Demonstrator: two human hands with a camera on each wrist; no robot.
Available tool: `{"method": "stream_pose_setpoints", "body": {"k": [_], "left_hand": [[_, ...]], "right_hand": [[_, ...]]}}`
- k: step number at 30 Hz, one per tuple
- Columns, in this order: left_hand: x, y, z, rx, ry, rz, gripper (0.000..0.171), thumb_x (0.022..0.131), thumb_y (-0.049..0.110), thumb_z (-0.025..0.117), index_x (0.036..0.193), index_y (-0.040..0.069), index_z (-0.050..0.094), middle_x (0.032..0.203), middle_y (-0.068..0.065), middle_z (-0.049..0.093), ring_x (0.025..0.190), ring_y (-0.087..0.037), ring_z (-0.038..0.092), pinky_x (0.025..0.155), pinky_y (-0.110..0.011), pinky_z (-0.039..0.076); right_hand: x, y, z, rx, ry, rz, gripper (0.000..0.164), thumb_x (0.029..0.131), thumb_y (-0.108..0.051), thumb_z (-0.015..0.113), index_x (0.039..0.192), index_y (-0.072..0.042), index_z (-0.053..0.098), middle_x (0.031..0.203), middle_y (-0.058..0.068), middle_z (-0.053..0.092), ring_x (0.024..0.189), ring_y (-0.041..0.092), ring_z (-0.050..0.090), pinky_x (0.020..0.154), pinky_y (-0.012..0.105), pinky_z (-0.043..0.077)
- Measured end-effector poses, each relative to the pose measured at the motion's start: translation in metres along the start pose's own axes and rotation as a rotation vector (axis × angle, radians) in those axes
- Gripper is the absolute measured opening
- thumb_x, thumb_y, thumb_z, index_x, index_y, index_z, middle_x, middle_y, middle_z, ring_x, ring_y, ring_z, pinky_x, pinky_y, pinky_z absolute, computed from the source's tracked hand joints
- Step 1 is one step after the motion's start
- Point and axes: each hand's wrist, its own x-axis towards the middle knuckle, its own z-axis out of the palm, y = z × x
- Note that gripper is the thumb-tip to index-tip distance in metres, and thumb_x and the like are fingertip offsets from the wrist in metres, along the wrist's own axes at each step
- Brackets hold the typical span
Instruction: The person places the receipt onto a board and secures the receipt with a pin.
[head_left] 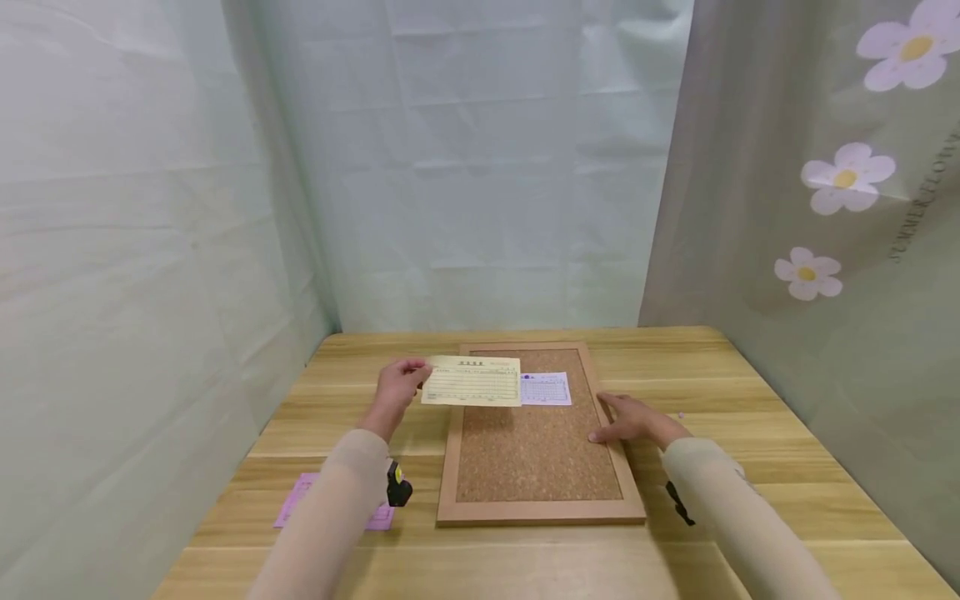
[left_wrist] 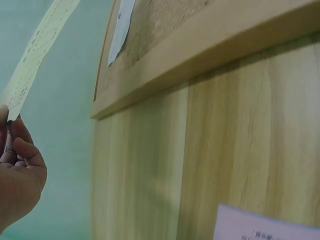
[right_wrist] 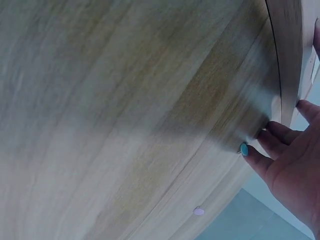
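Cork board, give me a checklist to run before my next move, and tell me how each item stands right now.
1. Yellow form secure in the grip: ok, the left hand pinches its left end.
2. Yellow form flat on the cork board: not ok, held up off it.
3. Right hand at the board: ok, touching its frame.
4. White slip fastened: cannot tell.
5. Small pink disc in hand: not ok, on the table.
6. Teal disc firmly held: cannot tell.
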Motion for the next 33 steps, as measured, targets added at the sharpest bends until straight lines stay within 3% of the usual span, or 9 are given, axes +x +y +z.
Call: {"method": "stream_pose_setpoints", "body": {"k": [12,22,33], "left_hand": [[-0.007,-0.001,0.017,-0.032,-0.015,-0.004,0.022,0.099,0.017,0.063,0.113,0.001,0.066,0.099,-0.009,0.061,0.086,-0.021,0.054,0.085,-0.047,0.045],[-0.008,-0.006,0.032,-0.053,-0.022,-0.032,0.022,0.098,0.017,0.065,0.113,0.001,0.067,0.096,-0.009,0.062,0.081,-0.019,0.056,0.085,-0.049,0.046],[-0.017,-0.007,0.052,-0.092,-0.025,-0.03,0.017,0.097,0.013,0.065,0.108,-0.001,0.067,0.092,-0.008,0.062,0.078,-0.018,0.056,0.081,-0.047,0.047]], "right_hand": [[-0.003,0.0,0.0,-0.031,0.027,-0.033,0.091,0.086,-0.045,0.075,0.152,0.002,0.033,0.15,0.039,0.026,0.135,0.056,0.029,0.103,0.066,0.031],[0.0,0.003,0.003,-0.078,0.137,-0.181,0.074,0.097,-0.042,0.062,0.15,0.003,0.035,0.15,0.037,0.028,0.135,0.054,0.032,0.104,0.066,0.031],[-0.001,-0.008,0.009,-0.059,0.279,-0.257,0.066,0.1,-0.039,0.058,0.149,0.002,0.04,0.151,0.033,0.032,0.136,0.053,0.033,0.104,0.066,0.03]]}}
